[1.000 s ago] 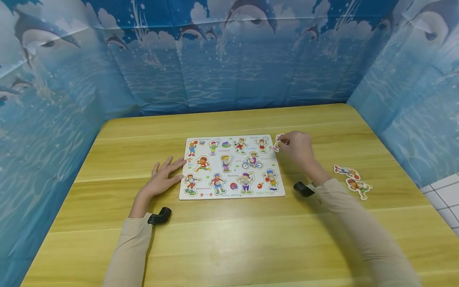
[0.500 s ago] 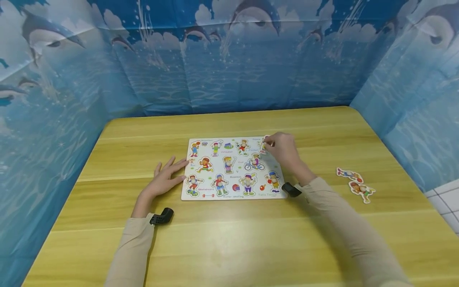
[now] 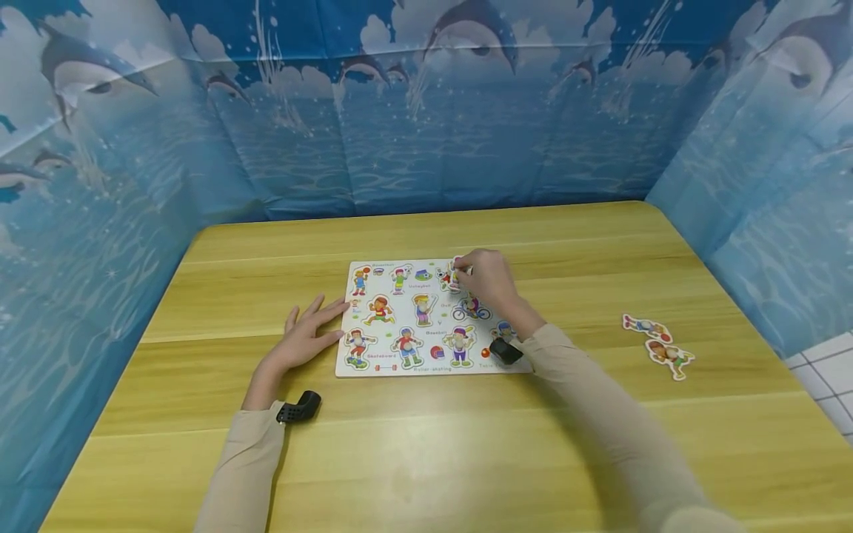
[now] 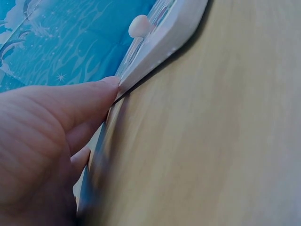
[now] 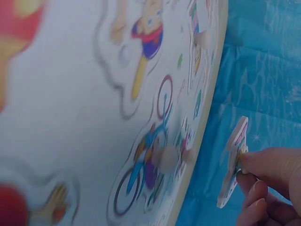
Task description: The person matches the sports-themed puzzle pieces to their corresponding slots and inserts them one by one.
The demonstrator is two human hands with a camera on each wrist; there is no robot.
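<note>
A white puzzle board (image 3: 349,372) with cut-out sports figures lies on the table. At its left edge is my left hand (image 3: 303,337), fingers spread. In the left wrist view, the thumb (image 4: 94,99) touches the board's side, near a knob (image 4: 139,26). My right hand (image 3: 489,280) is above the board's upper right part and pinches a figure puzzle piece (image 5: 233,160) by its knob between thumb and finger. The right wrist view shows this piece apart from the board, turned edge-on. Part of the board's right side is hidden by that hand and its wrist camera.
Two loose figure puzzle pieces, one (image 3: 646,327) just behind the other (image 3: 669,357), lie on the wooden table (image 3: 413,459) to the right. A blue dolphin-print curtain (image 3: 426,155) stands along the table's back and sides. Black cameras sit on both wrists.
My right hand has carried the pinched puzzle piece leftward, from beside the board's right edge to over its upper right figures. My left hand has stayed at the left edge.
</note>
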